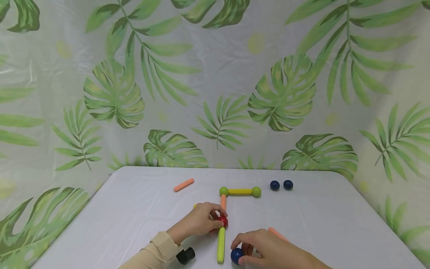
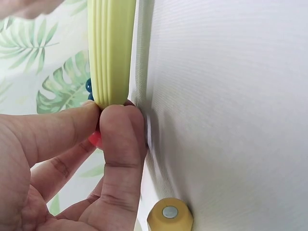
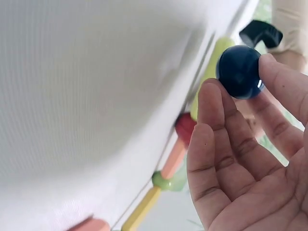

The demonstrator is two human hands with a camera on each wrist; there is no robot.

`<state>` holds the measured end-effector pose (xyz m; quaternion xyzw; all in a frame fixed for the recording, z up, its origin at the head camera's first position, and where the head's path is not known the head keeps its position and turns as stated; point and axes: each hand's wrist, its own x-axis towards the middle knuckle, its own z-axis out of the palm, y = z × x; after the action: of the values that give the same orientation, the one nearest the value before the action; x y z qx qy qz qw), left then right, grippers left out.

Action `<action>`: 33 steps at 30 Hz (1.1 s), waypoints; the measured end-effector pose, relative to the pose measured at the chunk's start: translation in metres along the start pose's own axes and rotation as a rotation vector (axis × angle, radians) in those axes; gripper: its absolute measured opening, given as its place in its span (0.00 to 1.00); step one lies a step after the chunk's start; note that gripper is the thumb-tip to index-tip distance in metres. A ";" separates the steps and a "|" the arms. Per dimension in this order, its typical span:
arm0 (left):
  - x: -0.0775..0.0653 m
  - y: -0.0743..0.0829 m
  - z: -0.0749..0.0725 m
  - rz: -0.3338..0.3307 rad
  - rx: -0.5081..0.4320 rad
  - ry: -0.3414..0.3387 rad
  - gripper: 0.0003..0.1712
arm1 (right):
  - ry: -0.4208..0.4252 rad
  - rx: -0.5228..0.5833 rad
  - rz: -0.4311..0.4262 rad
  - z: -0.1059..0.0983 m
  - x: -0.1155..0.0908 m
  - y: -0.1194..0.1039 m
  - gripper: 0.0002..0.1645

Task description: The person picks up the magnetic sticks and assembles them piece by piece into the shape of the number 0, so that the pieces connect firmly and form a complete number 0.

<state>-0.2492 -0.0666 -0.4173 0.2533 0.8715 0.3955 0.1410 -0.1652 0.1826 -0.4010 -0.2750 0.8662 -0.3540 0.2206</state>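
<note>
My left hand [image 1: 203, 219] holds a red ball [image 1: 223, 221] between thumb and fingers. In the left wrist view its fingertips also meet the end of a ridged yellow-green rod [image 2: 109, 53]. That rod runs from the red ball toward me, and an orange rod [image 1: 223, 201] runs from the ball's far side to a green ball [image 1: 223, 191]. From there a yellow rod [image 1: 240, 192] reaches right to a second green ball [image 1: 256, 192]. My right hand [image 1: 267, 246] pinches a dark blue ball [image 1: 237, 256], close to the right of the yellow-green rod's near end.
Two dark blue balls [image 1: 281, 185] sit at the back right of the white table [image 1: 134, 209]. A loose orange rod [image 1: 183, 185] lies at the back left, another orange rod [image 1: 277, 234] partly behind my right hand. A yellow rod with a metal disc [image 2: 169, 212] lies near my left hand.
</note>
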 end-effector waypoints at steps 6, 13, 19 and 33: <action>0.001 -0.001 0.001 0.002 -0.003 0.003 0.11 | -0.102 0.038 -0.074 0.011 0.002 0.006 0.14; 0.000 -0.001 0.000 -0.003 -0.027 0.003 0.11 | -0.159 -0.009 -0.117 0.028 0.021 0.043 0.17; 0.003 -0.002 0.001 -0.005 -0.037 0.005 0.11 | -0.156 -0.070 -0.161 0.037 0.032 0.062 0.18; 0.005 0.000 0.001 -0.011 -0.037 0.008 0.10 | -0.104 -0.105 -0.149 0.029 0.019 0.012 0.18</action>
<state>-0.2529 -0.0637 -0.4181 0.2444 0.8660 0.4117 0.1444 -0.1666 0.1633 -0.4319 -0.3681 0.8481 -0.3087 0.2235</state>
